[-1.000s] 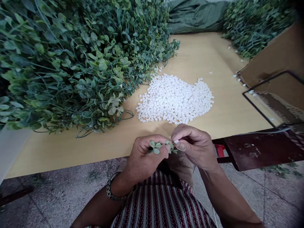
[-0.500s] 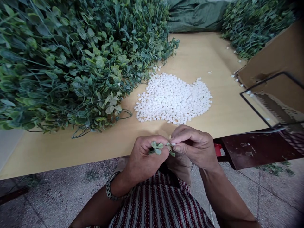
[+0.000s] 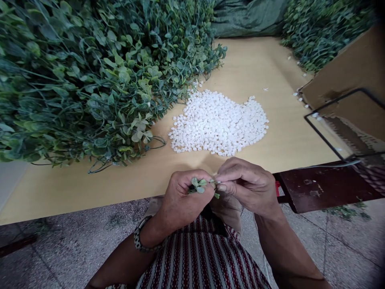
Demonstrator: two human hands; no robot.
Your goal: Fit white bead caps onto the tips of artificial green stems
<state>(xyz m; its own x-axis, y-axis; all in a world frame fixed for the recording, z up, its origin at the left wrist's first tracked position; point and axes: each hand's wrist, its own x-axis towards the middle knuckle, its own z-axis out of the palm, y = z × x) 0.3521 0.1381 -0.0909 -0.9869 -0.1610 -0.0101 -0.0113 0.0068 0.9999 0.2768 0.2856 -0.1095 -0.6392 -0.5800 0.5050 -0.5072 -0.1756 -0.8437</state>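
Observation:
My left hand [image 3: 188, 200] is closed around a small green artificial leaf sprig [image 3: 198, 185], whose leaves poke out between thumb and fingers. My right hand [image 3: 251, 186] pinches a tiny white bead-like piece at the sprig's stem, thumb and forefinger meeting close to my left fingertips. The piece itself is mostly hidden by the fingers. Both hands are held together at the table's front edge, just below a pile of small white pieces [image 3: 219, 122] spread on the tan tabletop [image 3: 120, 188].
A large heap of artificial greenery [image 3: 90, 80] covers the table's left side. More greenery [image 3: 321, 32] lies at the back right, near a dark green cloth [image 3: 249, 18]. At the right stand a cardboard box [image 3: 349, 72] and a black wire frame [image 3: 325, 138]. A dark red stool [image 3: 327, 186] sits below.
Both hands stay together in nearly the same place. The right fingers have closed in slightly on the stem, and the white piece shows less between them. The view has shifted a little.

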